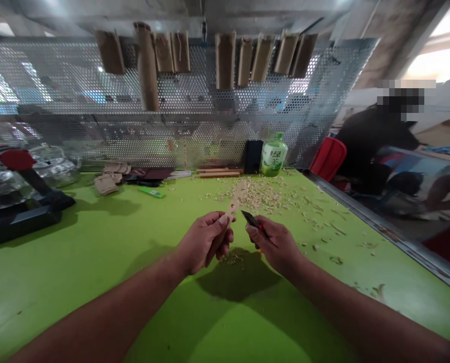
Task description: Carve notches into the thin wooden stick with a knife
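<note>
My left hand (206, 241) is closed around the lower end of a thin, pale carved wooden stick (235, 201), which points up and away from me above the green table (77, 262). My right hand (273, 244) grips a small knife with a dark blade (250, 218); the blade tip sits just right of the stick, a short gap from it. Both hands hover over the table's middle. A heap of pale wood shavings (258, 194) lies just beyond them.
A green drink bottle (273, 156) and a black block (253, 156) stand by the perforated metal back panel (194, 126). Wooden strips (219, 173), a green lighter (151, 192), a black stand with red knob (24, 196). Another person (376, 141) sits at right.
</note>
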